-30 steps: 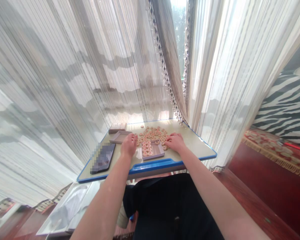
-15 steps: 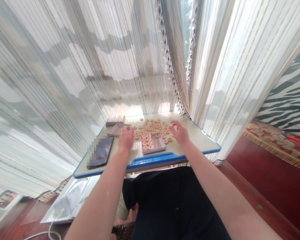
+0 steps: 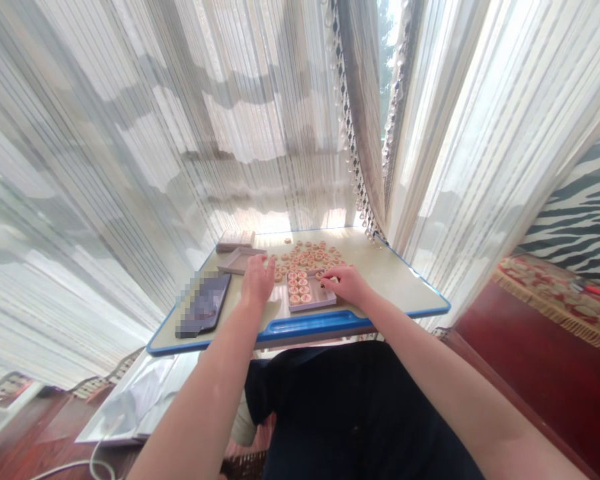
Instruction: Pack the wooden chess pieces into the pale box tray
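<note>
My right hand (image 3: pixel 347 283) pinches a round wooden xiangqi piece (image 3: pixel 323 285) over the right part of a shallow, pale box (image 3: pixel 313 307). Rows of pieces with red markings (image 3: pixel 299 289) fill the box's left side, and another piece (image 3: pixel 319 275) lies near its back edge, close to my fingertips. My left hand (image 3: pixel 259 279) hovers left of the box with fingers apart, holding nothing that I can see. Just behind it is an empty pale tray (image 3: pixel 239 261), perhaps the box's lid. Many loose pieces (image 3: pixel 307 255) are scattered behind the box.
A tablet or large phone (image 3: pixel 210 303) lies at the table's left. At the back left corner stands a closed box (image 3: pixel 235 241). The small table (image 3: pixel 405 287) has a blue rim and a blue front groove (image 3: pixel 315 325). Sheer curtains (image 3: pixel 260 133) hang right behind it.
My right hand has come left and nearer from the loose pieces to the box, now with a piece in its fingers. My left hand has barely moved. The camera view has shifted slightly.
</note>
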Motion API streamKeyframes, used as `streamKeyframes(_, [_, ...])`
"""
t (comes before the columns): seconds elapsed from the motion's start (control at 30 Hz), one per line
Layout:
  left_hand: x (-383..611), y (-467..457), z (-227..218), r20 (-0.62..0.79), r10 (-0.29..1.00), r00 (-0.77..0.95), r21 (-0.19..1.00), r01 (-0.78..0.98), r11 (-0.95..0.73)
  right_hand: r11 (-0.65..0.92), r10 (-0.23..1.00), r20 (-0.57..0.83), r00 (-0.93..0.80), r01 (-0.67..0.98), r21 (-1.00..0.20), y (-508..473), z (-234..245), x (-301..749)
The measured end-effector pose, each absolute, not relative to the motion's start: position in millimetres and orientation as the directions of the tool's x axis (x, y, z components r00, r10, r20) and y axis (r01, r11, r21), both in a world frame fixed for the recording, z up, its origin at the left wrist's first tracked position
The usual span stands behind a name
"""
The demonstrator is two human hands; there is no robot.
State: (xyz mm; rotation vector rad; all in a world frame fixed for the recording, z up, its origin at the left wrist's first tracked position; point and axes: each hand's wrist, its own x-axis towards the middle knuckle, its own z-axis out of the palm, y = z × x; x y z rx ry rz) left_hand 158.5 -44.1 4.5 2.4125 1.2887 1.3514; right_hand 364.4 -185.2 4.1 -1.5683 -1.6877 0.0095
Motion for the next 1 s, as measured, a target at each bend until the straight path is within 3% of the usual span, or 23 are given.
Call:
streamKeyframes(0.33, [158.9,-48.9,6.6,0.672,0.678,0.297,0.386,0.641,-0.663,0.309,0.82,0.572,-0.025,0.86,-0.405,-185.1,2.6,365.6])
streamKeyframes(0.57, [159.4,-52.7,6.9,0.64,0.704,0.309,0.403,0.644,-0.65,0.328,0.874,0.468,-0.132,0.871,-0.366,-191.5,9.6,361.6])
streamKeyframes(1.0, [162.3,-58.3,8.4,0.617,0.709,0.342,0.417,0.622,-0.663,0.272,0.879,0.471,-0.071,0.887,-0.374,-191.0,7.5,361.4])
